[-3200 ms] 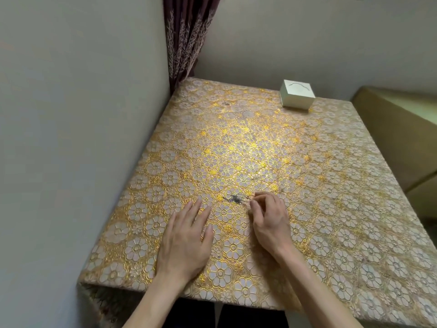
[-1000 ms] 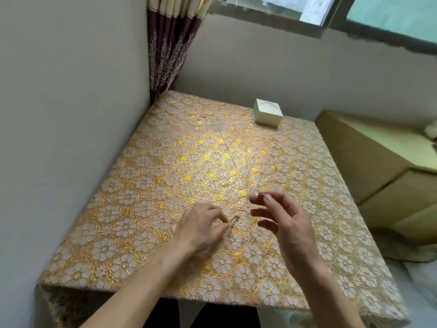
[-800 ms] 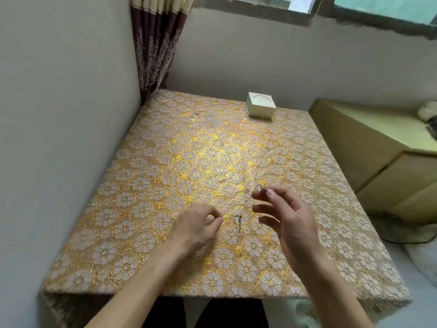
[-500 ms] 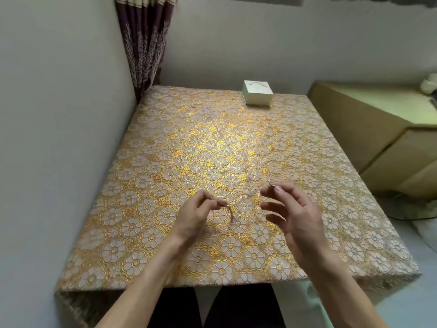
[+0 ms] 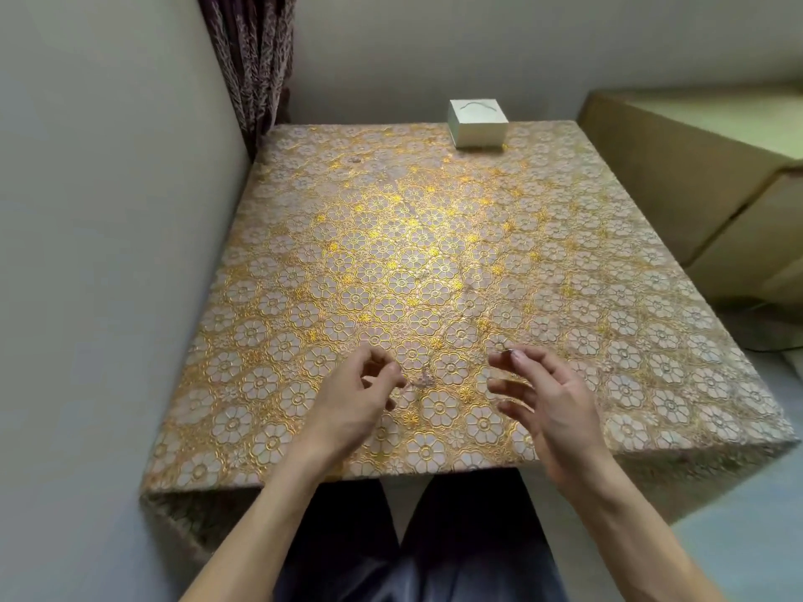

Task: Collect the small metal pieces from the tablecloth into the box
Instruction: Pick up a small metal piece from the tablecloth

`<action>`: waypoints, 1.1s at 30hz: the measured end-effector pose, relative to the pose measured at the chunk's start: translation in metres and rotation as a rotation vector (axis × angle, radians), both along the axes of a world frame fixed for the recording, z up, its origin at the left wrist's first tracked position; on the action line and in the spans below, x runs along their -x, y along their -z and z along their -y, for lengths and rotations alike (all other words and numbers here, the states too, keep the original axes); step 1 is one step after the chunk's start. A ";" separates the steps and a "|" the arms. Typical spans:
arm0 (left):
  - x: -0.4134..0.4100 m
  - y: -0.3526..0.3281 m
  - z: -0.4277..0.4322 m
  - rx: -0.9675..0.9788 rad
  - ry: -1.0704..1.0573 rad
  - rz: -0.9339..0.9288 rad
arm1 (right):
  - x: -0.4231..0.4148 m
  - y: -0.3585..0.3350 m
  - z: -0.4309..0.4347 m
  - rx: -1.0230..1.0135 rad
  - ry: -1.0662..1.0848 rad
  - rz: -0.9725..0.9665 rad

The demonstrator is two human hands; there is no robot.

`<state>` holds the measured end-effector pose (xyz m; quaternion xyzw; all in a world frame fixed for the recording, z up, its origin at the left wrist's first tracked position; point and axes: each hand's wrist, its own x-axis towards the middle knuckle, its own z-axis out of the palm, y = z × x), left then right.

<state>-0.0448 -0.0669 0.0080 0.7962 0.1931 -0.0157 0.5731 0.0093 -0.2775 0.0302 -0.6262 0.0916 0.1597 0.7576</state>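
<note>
The white box (image 5: 478,123) stands at the far edge of the gold flowered tablecloth (image 5: 434,254). A few small grey metal pieces (image 5: 423,380) lie on the cloth near the front, blurred. My left hand (image 5: 356,397) is just left of them, its fingers curled, and its thumb and forefinger pinch one small piece at its tip. My right hand (image 5: 552,401) hovers to the right of them. Its thumb and forefinger pinch a small metal piece (image 5: 507,351), and its other fingers are spread.
A grey wall runs along the table's left side, and a dark curtain (image 5: 256,67) hangs in the far left corner. A tan cabinet (image 5: 695,167) stands to the right. My legs are under the front edge.
My right hand lifted off the cloth with a piece pinched. My left hand went from lying flat to curled beside the pieces. The view tilted down.
</note>
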 end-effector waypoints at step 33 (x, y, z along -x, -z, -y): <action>0.024 0.054 0.023 -0.922 0.077 0.309 | -0.025 0.047 -0.036 1.146 -0.606 0.702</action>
